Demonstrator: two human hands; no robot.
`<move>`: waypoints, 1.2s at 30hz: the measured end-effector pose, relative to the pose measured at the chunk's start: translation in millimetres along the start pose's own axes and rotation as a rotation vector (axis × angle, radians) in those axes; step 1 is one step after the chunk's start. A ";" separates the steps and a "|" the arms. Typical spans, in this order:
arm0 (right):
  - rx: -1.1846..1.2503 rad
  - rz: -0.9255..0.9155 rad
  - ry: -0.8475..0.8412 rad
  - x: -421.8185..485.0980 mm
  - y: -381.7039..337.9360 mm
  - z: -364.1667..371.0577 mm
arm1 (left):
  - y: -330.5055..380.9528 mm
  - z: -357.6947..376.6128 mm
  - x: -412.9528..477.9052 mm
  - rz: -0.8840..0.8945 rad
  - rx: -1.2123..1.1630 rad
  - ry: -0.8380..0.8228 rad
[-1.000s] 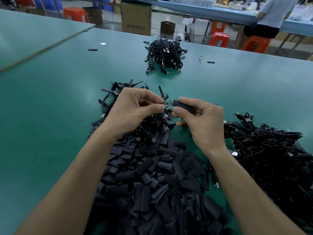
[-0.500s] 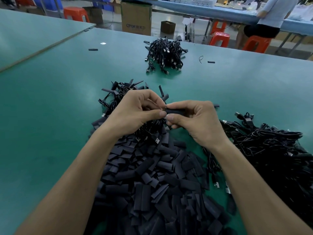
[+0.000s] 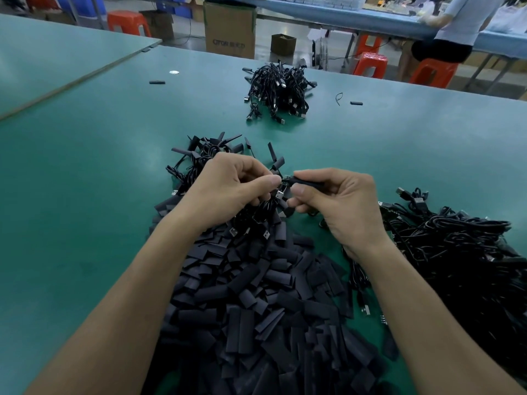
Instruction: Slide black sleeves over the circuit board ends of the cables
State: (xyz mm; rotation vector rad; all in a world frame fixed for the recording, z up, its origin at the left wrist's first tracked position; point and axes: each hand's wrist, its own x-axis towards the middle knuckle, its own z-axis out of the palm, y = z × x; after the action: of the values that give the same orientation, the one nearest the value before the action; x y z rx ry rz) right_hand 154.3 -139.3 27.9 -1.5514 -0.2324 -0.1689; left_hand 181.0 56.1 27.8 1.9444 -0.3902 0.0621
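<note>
Head view, item record.

Left hand (image 3: 228,189): fingers curled, circuit board end (image 3: 283,181) of 1 cable pinched at the fingertips.

Right hand (image 3: 342,206): black sleeve (image 3: 309,182) gripped between thumb and forefinger.

Change noted: 1 s ago bare board was seen between the 2 hands. The sleeve is now drawn over most of it, and only a sliver is left at the sleeve mouth. This piece is judged nearly done.

Loose sleeves (image 3: 256,309): heaped at the near edge of the table (image 3: 85,195).

Unsleeved cables (image 3: 456,252): piled by the right edge.

Sleeved cables (image 3: 205,155): laid just behind the left hand.

Bundle (image 3: 278,89): set toward the far edge.

Containers: large carton (image 3: 229,29) and small box (image 3: 283,44), on the floor beyond the far edge. Their contents cannot be told.
</note>
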 end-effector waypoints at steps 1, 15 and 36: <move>-0.001 0.001 0.000 0.1 0.3 -0.3 | 0.2 0.6 -0.1 0.003 0.025 -0.005; -0.083 -0.051 0.122 -0.9 2.9 6.2 | 2.1 3.8 -1.1 0.044 0.044 -0.045; 0.113 -0.067 0.233 -3.9 9.4 24.8 | 4.2 8.9 -1.6 0.050 -0.119 -0.001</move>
State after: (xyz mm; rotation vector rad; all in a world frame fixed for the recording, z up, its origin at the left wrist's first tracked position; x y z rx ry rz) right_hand 151.9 -114.5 17.9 -1.3991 -0.1076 -0.3806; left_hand 177.0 47.0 27.6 1.8173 -0.4335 0.0681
